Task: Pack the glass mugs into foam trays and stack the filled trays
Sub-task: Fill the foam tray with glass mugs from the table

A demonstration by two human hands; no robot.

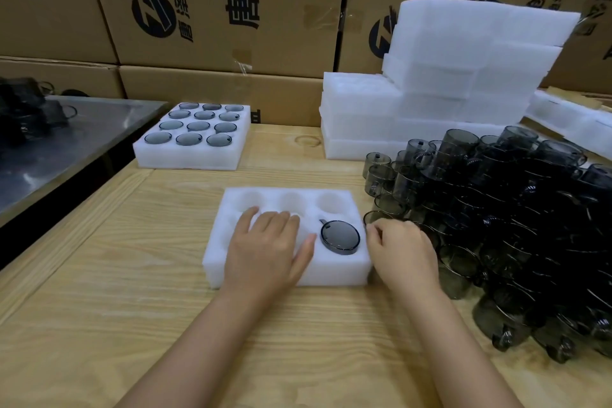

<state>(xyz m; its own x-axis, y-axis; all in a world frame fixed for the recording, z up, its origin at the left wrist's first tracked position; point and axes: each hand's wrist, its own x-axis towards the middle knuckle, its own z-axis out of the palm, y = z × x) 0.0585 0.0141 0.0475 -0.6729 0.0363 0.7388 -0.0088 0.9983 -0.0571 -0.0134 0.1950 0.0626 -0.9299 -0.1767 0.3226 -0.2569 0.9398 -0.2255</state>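
A white foam tray (pixel 334 270) lies in front of me on the wooden table. One smoky grey glass mug (pixel 340 237) sits in its front right hole, and the back holes are bare. My left hand (pixel 270 248) rests flat on the tray's middle, fingers spread, holding nothing. My right hand (pixel 402 250) is at the tray's right edge, its fingers curled at the rim of a mug (pixel 376 216) at the near edge of the mug pile (pixel 516 228). Whether it grips that mug is unclear. A filled foam tray (pixel 193 156) stands farther back on the left.
Stacks of white foam trays (pixel 430 93) stand at the back right. Cardboard boxes (pixel 212 10) form a wall behind the table. A metal table (pixel 82 132) with dark glassware adjoins on the left. Bare wood (pixel 298 341) lies between me and the tray.
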